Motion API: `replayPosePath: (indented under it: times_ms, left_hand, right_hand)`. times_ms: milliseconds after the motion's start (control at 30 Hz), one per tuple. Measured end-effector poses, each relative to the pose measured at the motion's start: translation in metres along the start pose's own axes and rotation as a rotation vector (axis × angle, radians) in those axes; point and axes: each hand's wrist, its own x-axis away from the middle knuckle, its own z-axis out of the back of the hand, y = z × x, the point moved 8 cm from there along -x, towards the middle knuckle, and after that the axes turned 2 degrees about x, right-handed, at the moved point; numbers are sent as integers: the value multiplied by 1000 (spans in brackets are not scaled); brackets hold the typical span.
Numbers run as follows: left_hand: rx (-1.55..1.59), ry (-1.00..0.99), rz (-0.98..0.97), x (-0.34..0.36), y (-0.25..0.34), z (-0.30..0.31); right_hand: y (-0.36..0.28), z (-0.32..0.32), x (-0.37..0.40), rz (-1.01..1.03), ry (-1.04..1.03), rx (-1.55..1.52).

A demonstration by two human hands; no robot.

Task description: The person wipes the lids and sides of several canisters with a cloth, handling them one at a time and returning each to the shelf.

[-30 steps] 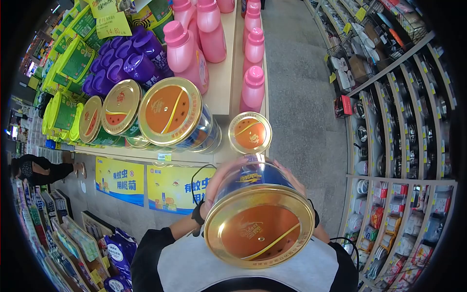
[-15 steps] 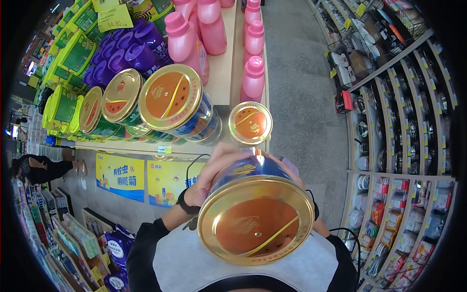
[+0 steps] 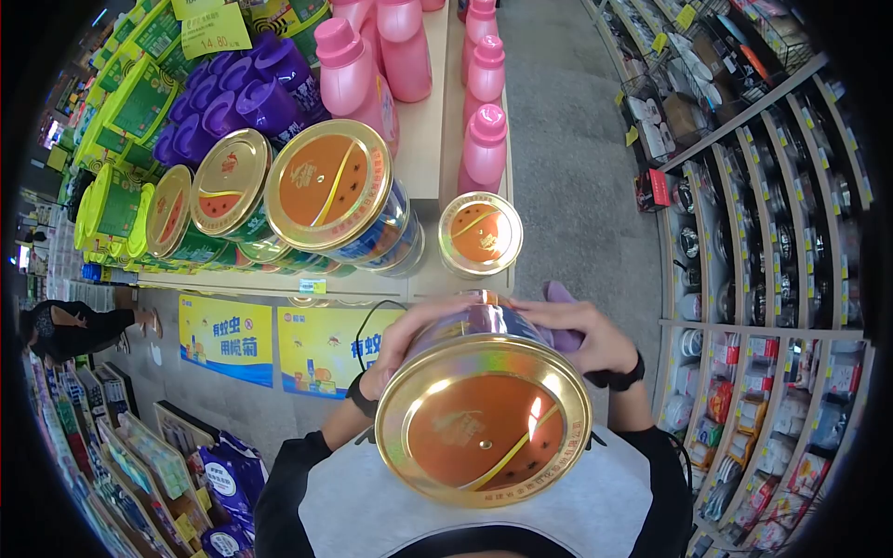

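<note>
A large round tin [image 3: 465, 432] with a gold-rimmed orange lid and a blue side is held in front of my chest, its lid tilted toward me. My left hand [image 3: 398, 339] wraps around its left side, fingers reaching over the far edge. On the right, my right hand [image 3: 595, 337] is closed on a purple cloth [image 3: 561, 294], with its fingers reaching to the tin's far side. The tin hides parts of both hands. Just beyond them, a tin with a gold lid [image 3: 479, 232] stands on the shelf corner.
More gold-lidded tins [image 3: 326, 186] line the display shelf [image 3: 426, 270] at left. Behind them are purple-capped bottles [image 3: 265, 107], pink bottles [image 3: 484, 153] and green tubs [image 3: 121, 205]. Shelving with packaged goods [image 3: 767, 372] borders the aisle at right. A person [image 3: 88, 325] is far left.
My right hand has come out from behind the tin to its right side, bringing the purple cloth into fuller view. The tin has shifted slightly left and turned a little.
</note>
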Motion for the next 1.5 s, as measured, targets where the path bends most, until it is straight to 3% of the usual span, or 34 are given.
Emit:
replayPosePath:
  times_ms: [67, 133, 200, 267, 300, 400, 500, 800, 1000, 1300, 1333, 1500]
  left_hand:
    - [-55, -62, 36, 2, -8, 8]
    - [-63, -72, 31, 3, -6, 10]
    - [-77, -50, 37, 4, -2, 11]
    - [-108, -12, 68, 7, -4, 12]
    - [-117, 10, 84, 10, -6, 13]
    - [-134, 56, 117, 16, -10, 18]
    - [-108, 69, 131, 20, -13, 17]
    - [-31, 77, 152, 29, -16, 11]
    - [-6, 85, 160, 31, -17, 10]
    - [17, 101, 169, 34, -19, 10]
    - [20, 101, 170, 35, -19, 10]
    - [37, 111, 169, 34, -22, 10]
  right_hand:
    - [13, 25, 2, -38, -18, -127]
    - [21, 60, -5, 31, 142, -184]
    - [70, 98, 1, -127, 295, -122]
    - [131, 116, -12, -292, 180, -106]
    - [155, 115, -14, -378, 120, -97]
    - [185, 102, -32, -555, 381, 367]
    - [216, 74, -60, -628, 169, 181]
    - [192, 46, -78, -390, 325, -354]
    - [193, 42, -76, -448, 330, -481]
    - [165, 40, -59, -494, 379, -373]
    - [169, 39, -55, -434, 401, -357]
    - [188, 33, -36, -505, 507, -442]
